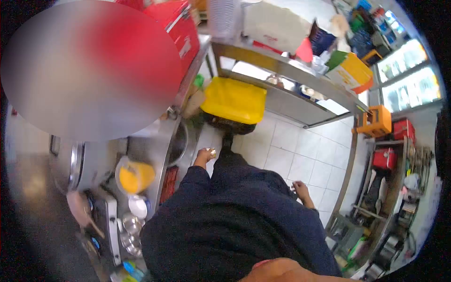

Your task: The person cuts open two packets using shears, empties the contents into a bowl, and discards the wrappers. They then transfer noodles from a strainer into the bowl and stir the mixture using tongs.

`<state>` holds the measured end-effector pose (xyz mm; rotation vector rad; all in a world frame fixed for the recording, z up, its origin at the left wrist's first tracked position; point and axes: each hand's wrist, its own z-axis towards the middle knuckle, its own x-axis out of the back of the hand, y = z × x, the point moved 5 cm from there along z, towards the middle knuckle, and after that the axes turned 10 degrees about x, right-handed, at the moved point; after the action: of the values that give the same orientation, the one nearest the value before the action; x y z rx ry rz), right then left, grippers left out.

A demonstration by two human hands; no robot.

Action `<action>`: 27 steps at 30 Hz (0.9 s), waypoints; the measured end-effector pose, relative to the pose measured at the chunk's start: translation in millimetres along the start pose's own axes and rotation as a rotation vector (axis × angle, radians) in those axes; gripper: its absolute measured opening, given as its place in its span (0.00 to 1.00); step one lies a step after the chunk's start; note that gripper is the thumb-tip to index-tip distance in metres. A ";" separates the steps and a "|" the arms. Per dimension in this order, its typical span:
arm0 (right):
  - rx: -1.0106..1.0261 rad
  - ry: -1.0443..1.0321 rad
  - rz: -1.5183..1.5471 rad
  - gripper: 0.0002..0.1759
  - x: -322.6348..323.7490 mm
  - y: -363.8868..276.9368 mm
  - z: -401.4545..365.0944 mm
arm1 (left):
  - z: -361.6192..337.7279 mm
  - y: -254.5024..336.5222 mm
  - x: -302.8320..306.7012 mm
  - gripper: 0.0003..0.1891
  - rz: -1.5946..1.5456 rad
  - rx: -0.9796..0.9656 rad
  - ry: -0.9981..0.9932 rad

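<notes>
My left hand (pixel 203 156) hangs low beside the steel counter, its fingers closed round a small shiny gold-and-white item (pixel 213 153). What this item is I cannot make out. On my other side, my right hand (pixel 299 189) hangs by my hip over the tiled floor, fingers loosely curled and apart, with nothing plainly held. Ahead of my left hand stands a black bin with a yellow lid (pixel 235 99). Close by on the left is a round sink basin (pixel 178 142) set into the counter.
A yellow-filled container (pixel 135 176), a white bowl (pixel 138 206) and metal bowls (pixel 131 224) crowd the left side. Ahead runs a steel table (pixel 291 66) bearing boxes and stacked cups (pixel 222 19). An orange crate (pixel 376 121) and loaded shelves stand right. A blurred patch covers the upper left.
</notes>
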<state>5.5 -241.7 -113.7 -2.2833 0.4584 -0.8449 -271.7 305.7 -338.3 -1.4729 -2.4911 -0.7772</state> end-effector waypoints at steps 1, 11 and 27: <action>-0.066 0.094 0.050 0.21 6.8 7.2 -22.0 | -67.4 53.9 -3.3 0.20 -0.501 0.111 -0.139; -0.641 0.163 0.146 0.22 -38.7 159.8 -194.7 | -5.1 186.8 -32.4 0.12 -0.979 0.165 -0.013; 0.109 0.050 0.115 0.16 -19.8 -152.1 40.8 | -33.0 146.0 -13.2 0.28 0.829 -0.380 -0.276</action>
<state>32.9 -102.5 -42.6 -2.1190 0.5475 -0.8493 -145.2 335.2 -262.8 -2.6118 -1.6147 -0.9217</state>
